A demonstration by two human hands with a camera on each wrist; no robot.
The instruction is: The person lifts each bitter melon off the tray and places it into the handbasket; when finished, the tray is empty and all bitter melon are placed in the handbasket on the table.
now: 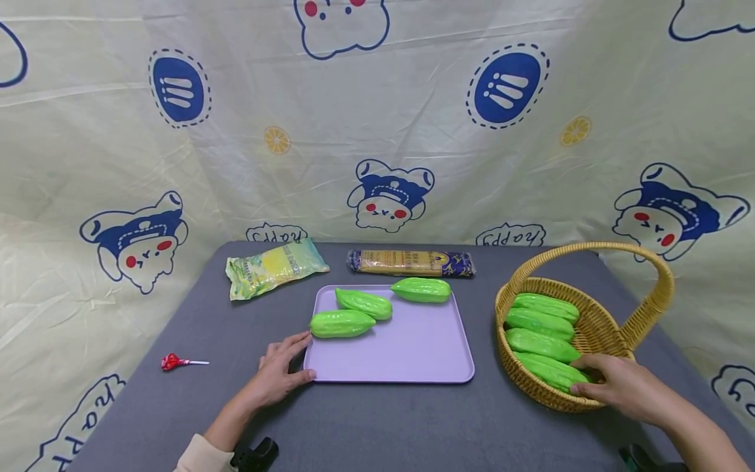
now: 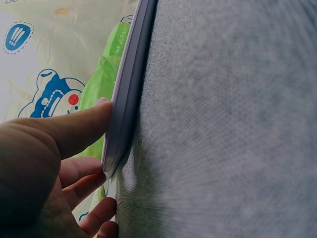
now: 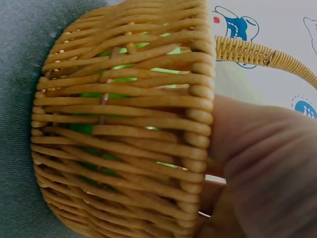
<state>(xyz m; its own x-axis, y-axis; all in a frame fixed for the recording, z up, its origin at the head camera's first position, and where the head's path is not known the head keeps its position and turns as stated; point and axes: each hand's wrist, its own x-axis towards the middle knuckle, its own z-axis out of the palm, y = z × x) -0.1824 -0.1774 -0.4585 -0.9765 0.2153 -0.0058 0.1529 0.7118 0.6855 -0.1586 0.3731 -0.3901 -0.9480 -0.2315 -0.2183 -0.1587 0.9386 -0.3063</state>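
A purple tray (image 1: pixel 413 354) holds three green gourds: two at the left, touching (image 1: pixel 342 324), and one at its back edge (image 1: pixel 421 290). My left hand (image 1: pixel 277 372) touches the tray's left edge, its thumb on the rim in the left wrist view, where the hand (image 2: pixel 49 158) shows large. Several more gourds lie side by side in a wicker basket (image 1: pixel 519 383) on the right. Reaching over the basket's near right rim, my right hand (image 1: pixel 628 388) pinches the right end of the nearest gourd (image 1: pixel 548 371). In the right wrist view the weave hides most of that hand's (image 3: pixel 272 158) fingertips.
Behind the tray lie a green-yellow packet (image 1: pixel 274 267) and a long gold and blue packet (image 1: pixel 409 263). A red lollipop (image 1: pixel 171 362) is at the left of the grey table (image 1: pixel 377 426). The basket's tall handle (image 1: pixel 659 288) arches over its right side.
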